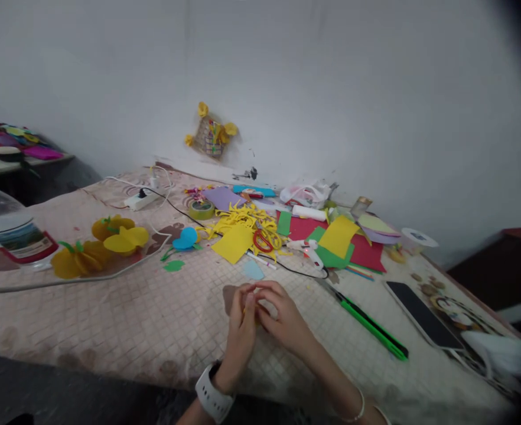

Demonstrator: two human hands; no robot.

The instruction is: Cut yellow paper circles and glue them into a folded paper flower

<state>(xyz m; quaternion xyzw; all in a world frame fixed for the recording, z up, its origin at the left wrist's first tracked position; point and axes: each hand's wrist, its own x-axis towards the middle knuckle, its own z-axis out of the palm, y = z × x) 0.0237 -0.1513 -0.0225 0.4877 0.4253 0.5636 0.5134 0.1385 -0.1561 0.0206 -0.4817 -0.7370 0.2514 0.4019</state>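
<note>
As the left hand (239, 337) and right hand (286, 319) met over the counter (127, 330), their fingers (267, 289) clenched a small yellow paper piece (257, 316), mostly hidden between them; long axis indeterminate.

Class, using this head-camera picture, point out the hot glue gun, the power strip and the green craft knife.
Hot glue gun (296, 244): head view, on its white body.
Power strip (140, 200): head view, on its white casing.
Green craft knife (371, 327): head view, on its green handle.
</note>
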